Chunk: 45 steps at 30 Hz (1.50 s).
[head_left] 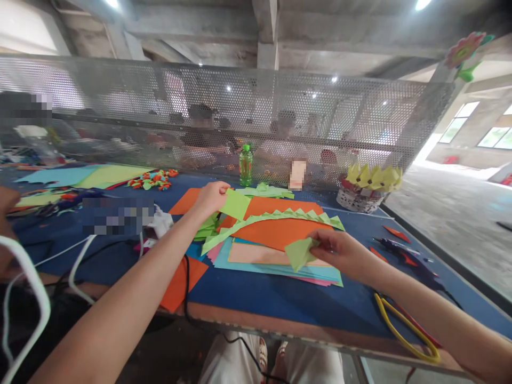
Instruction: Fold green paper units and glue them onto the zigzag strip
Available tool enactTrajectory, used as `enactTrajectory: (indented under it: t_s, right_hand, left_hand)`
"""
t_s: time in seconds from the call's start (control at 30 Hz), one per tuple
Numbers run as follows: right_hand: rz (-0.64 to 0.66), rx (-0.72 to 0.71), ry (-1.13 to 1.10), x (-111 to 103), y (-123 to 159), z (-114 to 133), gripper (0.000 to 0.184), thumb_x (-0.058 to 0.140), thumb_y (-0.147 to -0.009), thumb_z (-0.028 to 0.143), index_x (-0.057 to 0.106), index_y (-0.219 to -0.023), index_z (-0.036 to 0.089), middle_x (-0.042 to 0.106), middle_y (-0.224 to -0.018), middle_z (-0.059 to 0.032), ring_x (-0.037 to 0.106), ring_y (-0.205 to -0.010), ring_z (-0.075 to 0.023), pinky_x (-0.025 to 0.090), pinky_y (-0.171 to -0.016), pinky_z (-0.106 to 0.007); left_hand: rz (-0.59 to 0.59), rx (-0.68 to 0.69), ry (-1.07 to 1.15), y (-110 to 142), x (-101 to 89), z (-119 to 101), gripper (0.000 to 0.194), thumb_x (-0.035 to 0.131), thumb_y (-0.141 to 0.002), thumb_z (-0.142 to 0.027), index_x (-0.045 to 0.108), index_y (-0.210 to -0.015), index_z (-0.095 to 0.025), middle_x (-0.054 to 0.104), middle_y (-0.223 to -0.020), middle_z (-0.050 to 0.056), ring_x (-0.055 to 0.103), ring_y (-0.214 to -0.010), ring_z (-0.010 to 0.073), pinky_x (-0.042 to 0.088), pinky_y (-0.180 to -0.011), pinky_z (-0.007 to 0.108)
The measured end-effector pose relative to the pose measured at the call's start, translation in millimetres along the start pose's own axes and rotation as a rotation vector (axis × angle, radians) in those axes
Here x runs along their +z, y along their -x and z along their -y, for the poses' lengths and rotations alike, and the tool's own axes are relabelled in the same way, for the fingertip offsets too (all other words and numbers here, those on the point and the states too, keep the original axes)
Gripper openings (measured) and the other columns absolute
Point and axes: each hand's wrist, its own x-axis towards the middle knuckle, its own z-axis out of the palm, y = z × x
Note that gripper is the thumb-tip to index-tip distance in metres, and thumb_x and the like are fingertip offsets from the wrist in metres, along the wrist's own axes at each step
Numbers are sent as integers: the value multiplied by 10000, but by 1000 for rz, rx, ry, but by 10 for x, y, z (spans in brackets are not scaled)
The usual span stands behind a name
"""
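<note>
My left hand [212,196] reaches out over the table and pinches a light green square of paper [235,205] by its left edge, lifting it above a small pile of green pieces [208,228]. Closer to me, my right hand [340,250] grips a folded light green paper piece [301,253] over a stack of coloured sheets [276,264]. A long chain of folded green triangles [276,217] arcs across an orange sheet [280,226] between both hands.
The blue table [260,296] also carries a green bottle [245,165], a woven basket with yellow paper shapes [366,188], more green pieces [267,191], scissors and yellow loops [404,330] at the right, cables at the left. A perforated metal screen [240,106] stands behind, with people beyond it.
</note>
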Motion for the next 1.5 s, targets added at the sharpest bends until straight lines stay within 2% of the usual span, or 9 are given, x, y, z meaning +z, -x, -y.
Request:
enactTrajectory:
  t_s: [0.13,0.23,0.37,0.47,0.67,0.9,1.2,1.37,1.5]
  right_hand:
    - [11,29,153,124,393,214,135,517,-919,254,643,-952,217,651,-824,14,576,-754,-143,439,-691,-250]
    - [-66,136,268,23,446,165,227,401,-910,257,622,-868,226,615,-750,17,558,-685,-148,442,-621,-251]
    - [-223,336,404,-388,129,-186,406,280,-960,324,653,-844,213,539,-597,22,525,-520,-149,378,-469,-265]
    - [-264,437,543,-697,-234,-490,448,390,-1003,495,695,-900,182,605,-643,9,606,-602,-172,455,-542,-280]
    - [-170,512,792,-841,-754,-886,351,627,-971,371,597,-1268,185,622,-1279,-91,645,-1082,-236,551,-915,-458]
    - [-19,551,918,-781,-845,-1029,316,626,-974,355,614,-1237,180,638,-1248,-85,657,-1053,-226,564,-891,-439]
    - [-68,533,957,-1171,-694,-1009,299,609,-982,385,631,-1206,188,648,-1228,-79,657,-1042,-220,558,-895,-430]
    - [-69,524,882,-1054,-692,-1074,283,626,-972,379,643,-1177,186,658,-1208,-75,660,-1036,-217,557,-893,-425]
    - [-176,536,770,-948,-666,-990,331,623,-970,397,620,-1216,175,646,-1225,-84,653,-1054,-230,550,-906,-452]
  left_hand:
    - [-32,-9,-153,124,25,-18,395,632,-953,-353,565,-1303,-182,580,-1336,108,613,-1144,265,536,-947,494]
    - [110,63,-236,336,61,-87,368,628,-955,-369,588,-1267,-179,601,-1305,103,621,-1126,256,537,-942,483]
    - [321,69,-335,557,71,-135,324,615,-962,-395,620,-1201,-176,646,-1210,88,654,-1032,222,560,-888,437]
    - [389,29,-391,620,68,-114,330,613,-962,-398,616,-1209,-179,640,-1225,91,649,-1048,228,557,-895,442]
    - [513,30,-369,616,138,-49,329,628,-956,-369,611,-1220,-172,641,-1221,88,655,-1033,225,567,-877,434]
    - [431,34,-392,701,159,-101,315,628,-957,-364,616,-1212,-180,640,-1225,85,654,-1038,226,568,-877,426]
    - [165,114,-404,443,30,-282,335,623,-959,-359,601,-1241,-181,615,-1277,97,633,-1094,241,550,-920,461]
    - [153,124,-395,113,168,-170,356,625,-958,-358,588,-1267,-183,605,-1297,101,631,-1105,247,550,-923,467]
    - [153,160,-407,156,262,-71,374,628,-956,-360,579,-1282,-182,597,-1311,104,626,-1117,253,547,-930,476]
